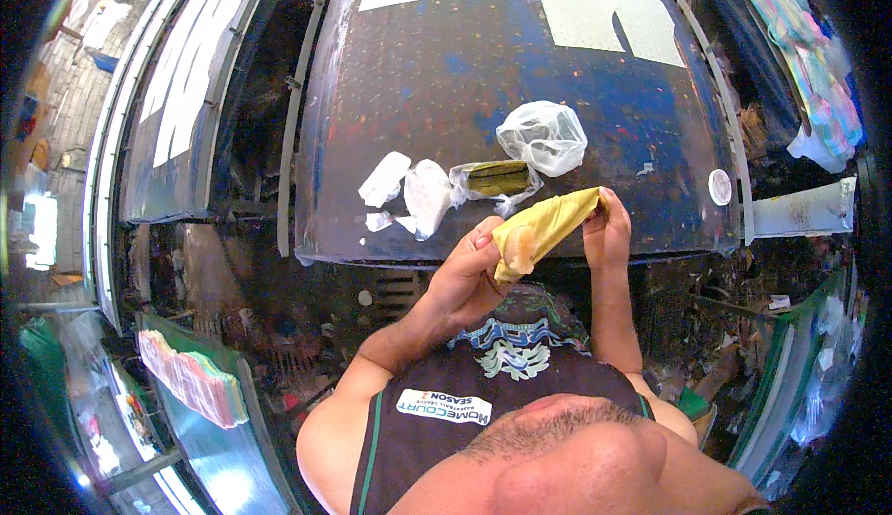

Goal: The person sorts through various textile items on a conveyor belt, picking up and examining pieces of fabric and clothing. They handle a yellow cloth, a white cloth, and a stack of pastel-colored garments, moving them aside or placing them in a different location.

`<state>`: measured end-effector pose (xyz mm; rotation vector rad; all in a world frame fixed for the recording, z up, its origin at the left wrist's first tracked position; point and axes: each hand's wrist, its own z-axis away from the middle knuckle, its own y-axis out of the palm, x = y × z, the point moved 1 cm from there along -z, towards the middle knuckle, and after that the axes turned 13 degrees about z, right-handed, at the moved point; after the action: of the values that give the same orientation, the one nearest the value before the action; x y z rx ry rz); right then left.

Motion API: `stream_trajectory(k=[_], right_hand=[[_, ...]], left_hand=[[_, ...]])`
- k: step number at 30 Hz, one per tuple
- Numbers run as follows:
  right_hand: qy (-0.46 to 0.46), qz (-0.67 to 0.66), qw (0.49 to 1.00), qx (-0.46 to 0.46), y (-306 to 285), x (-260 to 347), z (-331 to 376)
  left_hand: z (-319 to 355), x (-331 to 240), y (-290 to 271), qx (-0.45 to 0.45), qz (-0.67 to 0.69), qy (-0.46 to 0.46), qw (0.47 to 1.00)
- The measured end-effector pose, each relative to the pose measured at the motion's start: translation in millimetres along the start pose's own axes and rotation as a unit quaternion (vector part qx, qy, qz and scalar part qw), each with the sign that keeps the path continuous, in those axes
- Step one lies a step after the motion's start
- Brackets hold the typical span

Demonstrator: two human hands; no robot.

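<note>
Just over the near edge of the dark table (427, 69), my two hands hold a yellow, leaf-like wrapper (556, 221) stretched between them. My left hand (467, 269) grips its lower left end, thumb on top. At the upper right end, the fingers of my right hand (609, 224) pinch its corner. A pale, soft-looking lump (526, 244) shows on the wrapper near my left hand; its kind is unclear. Beyond it, green leaf-wrapped bundles (497, 178) lie in an opened clear plastic bag (457, 173).
A puffed clear plastic bag (544, 137) sits behind the bundles. Crumpled white pieces (427, 199) lie to their left. At the table's right edge is a round white disc (719, 187). Large white shapes (604, 4) mark the far tabletop. Stacked coloured sheets (192, 380) stand at lower left.
</note>
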<state>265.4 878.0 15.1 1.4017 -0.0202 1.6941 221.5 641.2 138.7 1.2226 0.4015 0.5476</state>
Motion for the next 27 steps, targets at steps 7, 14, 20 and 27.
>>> stream_trajectory(k=[7,14,20,27], right_hand=[[0.019,0.01,0.998,0.057,10.4,-10.3,-9.4],[0.03,0.014,0.994,0.105,18.2,-22.2,-12.2],[0.035,0.021,0.995,0.086,32.5,-28.0,-6.2],[0.037,0.005,0.998,0.06,47.8,-28.0,7.4]], left_hand=[[8.4,-1.9,-10.2,-0.007,-0.002,0.043,0.999],[21.9,-10.9,-6.5,-0.032,-0.017,0.072,0.997],[31.9,-22.6,-3.7,-0.027,-0.038,0.073,0.996],[38.6,-39.3,-11.2,-0.007,-0.022,0.055,0.998]])
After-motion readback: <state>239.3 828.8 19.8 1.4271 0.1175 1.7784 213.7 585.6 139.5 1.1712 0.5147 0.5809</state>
